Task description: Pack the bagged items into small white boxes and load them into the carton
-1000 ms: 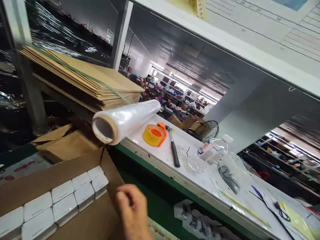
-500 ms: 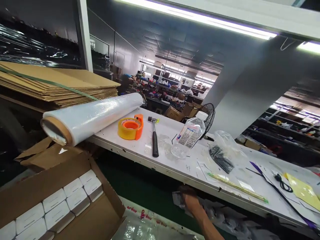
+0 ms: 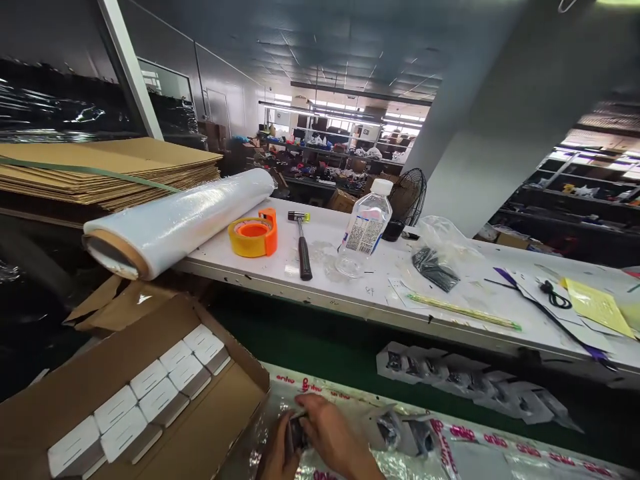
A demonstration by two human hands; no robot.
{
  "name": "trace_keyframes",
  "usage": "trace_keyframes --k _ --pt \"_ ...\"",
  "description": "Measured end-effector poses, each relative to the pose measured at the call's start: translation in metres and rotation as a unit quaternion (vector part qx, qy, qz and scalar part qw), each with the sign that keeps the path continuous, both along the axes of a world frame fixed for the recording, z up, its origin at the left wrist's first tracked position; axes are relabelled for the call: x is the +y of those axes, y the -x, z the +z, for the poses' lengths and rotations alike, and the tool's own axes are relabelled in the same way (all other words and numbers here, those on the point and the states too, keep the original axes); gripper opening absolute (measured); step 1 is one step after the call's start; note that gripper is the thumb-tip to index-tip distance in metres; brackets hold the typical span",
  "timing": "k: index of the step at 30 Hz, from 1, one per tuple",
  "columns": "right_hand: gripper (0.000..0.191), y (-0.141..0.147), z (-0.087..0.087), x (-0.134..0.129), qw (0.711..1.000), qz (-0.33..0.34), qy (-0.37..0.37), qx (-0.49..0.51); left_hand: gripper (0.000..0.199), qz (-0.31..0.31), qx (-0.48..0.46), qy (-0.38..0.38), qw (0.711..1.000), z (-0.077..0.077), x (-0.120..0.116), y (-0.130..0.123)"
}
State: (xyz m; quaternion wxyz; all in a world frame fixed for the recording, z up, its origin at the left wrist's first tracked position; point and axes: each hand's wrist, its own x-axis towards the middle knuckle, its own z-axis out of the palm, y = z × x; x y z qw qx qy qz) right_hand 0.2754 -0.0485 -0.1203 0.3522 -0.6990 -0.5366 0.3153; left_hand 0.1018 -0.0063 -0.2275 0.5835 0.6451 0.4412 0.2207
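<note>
At the bottom centre, my left hand (image 3: 278, 448) and my right hand (image 3: 327, 430) come together around a small dark item (image 3: 297, 432), too blurred and covered to name. Beneath them lies a surface wrapped in clear film with red lettering (image 3: 495, 440). To their left, an open cardboard box (image 3: 250, 380) holds several white boxes (image 3: 123, 427) in rows. Just right of my hands lie dark pieces in clear wrapping (image 3: 400, 430). Farther right, a row of similar wrapped pieces (image 3: 465, 383) rests on the green surface below the shelf.
The white shelf (image 3: 280, 287) bears a film roll (image 3: 185, 220), a tape dispenser (image 3: 254, 237), a hammer (image 3: 304, 253), a plastic bottle (image 3: 365, 230), a bag with dark pieces (image 3: 435, 267) and yellow paper (image 3: 597, 307). Flat cardboard (image 3: 110, 160) is stacked at the left.
My right hand has moved from under the shelf down and left to the film-covered surface. My left hand has come into view beside it. The camera view has shifted.
</note>
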Motion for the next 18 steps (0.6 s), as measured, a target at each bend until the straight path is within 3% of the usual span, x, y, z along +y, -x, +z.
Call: trace_keyframes --k 5,8,11,15,18 --pt "0.082 0.0 -0.08 -0.052 0.995 -0.098 0.036 0.001 0.087 0.024 0.064 0.055 0.996 -0.017 -0.001 0.005" --pt "0.085 0.013 -0.117 -0.062 0.994 -0.1 0.024 0.039 0.086 0.039 0.073 0.036 0.996 -0.018 -0.003 0.003" --pt "0.064 0.031 -0.122 -0.05 0.987 -0.133 -0.013 0.089 0.08 0.033 0.073 0.016 0.997 -0.018 -0.004 0.004" --pt "0.042 0.044 -0.106 -0.033 0.971 -0.187 -0.012 0.146 0.08 -0.02 0.062 0.024 0.998 -0.014 -0.001 0.011" --pt "0.036 0.045 -0.099 -0.028 0.967 -0.202 0.008 0.155 0.082 0.0 0.014 0.079 0.997 -0.008 0.004 0.016"
